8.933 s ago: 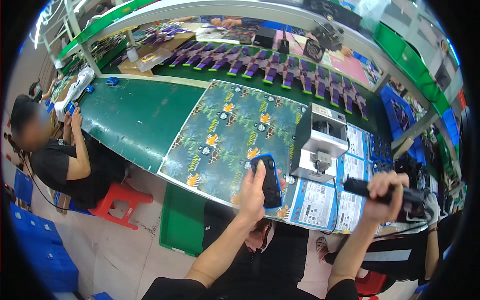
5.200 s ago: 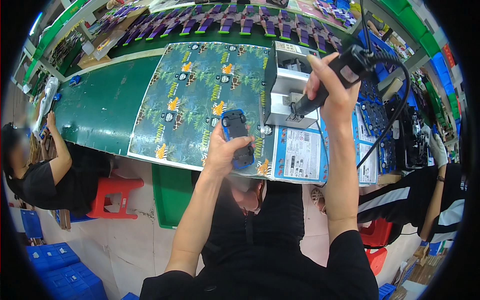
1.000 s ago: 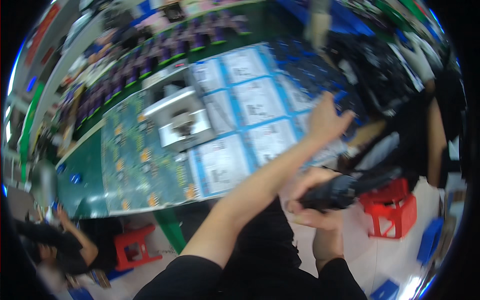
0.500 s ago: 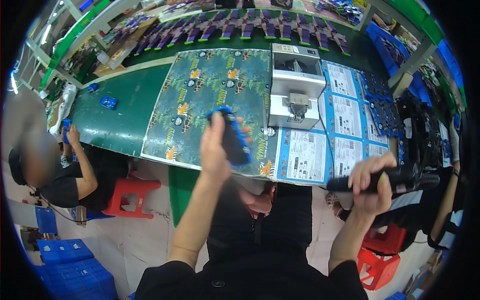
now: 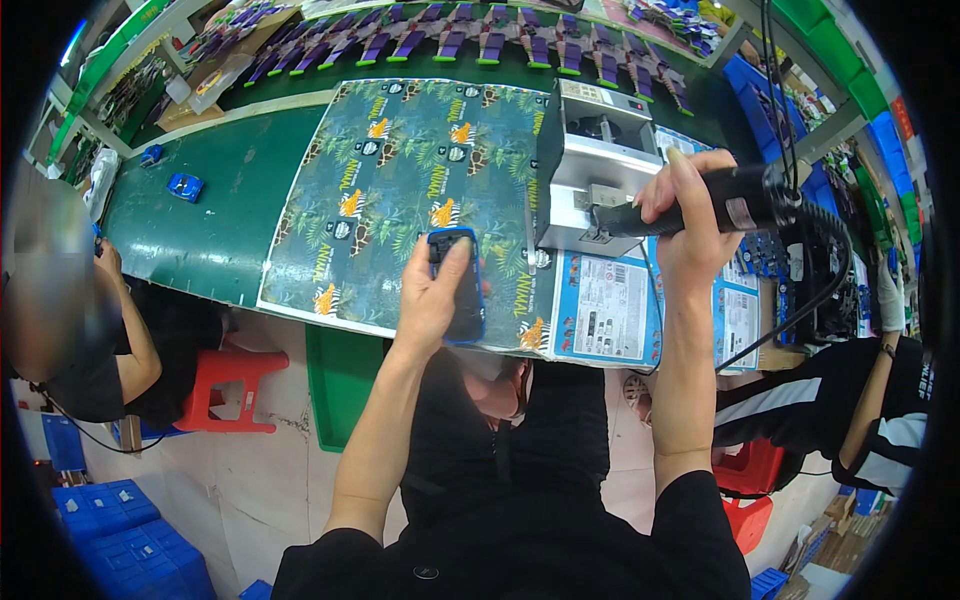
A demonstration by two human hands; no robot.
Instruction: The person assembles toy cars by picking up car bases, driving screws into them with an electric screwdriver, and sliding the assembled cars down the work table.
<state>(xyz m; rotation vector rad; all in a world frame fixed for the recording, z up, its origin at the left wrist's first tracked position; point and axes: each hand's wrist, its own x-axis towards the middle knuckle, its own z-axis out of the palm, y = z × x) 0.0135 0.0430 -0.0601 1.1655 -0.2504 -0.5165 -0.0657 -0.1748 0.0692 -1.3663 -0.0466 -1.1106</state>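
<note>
A toy car body point(image 5: 467, 308), black with a blue rim, is gripped in my left hand point(image 5: 428, 292), thumb on top, above the patterned sheet near the table's front edge. My right hand point(image 5: 692, 205) is wrapped round a black electric screwdriver point(image 5: 745, 203) with a coiled cord. The screwdriver lies nearly level, and its nose points left at the front outlet of a silver screw feeder point(image 5: 572, 165). Whether the tip touches the feeder, I cannot tell.
Two small blue car parts point(image 5: 186, 187) lie on the green table at left. Purple toy parts point(image 5: 490, 47) line the back; black-and-blue parts point(image 5: 765, 255) sit at right. People work on both sides. A red stool point(image 5: 230, 385) and green bin point(image 5: 340, 385) stand below.
My right hand has lifted the screwdriver from below the table's edge up to the screw feeder. My left hand has turned the car body more upright and stays near the front edge.
</note>
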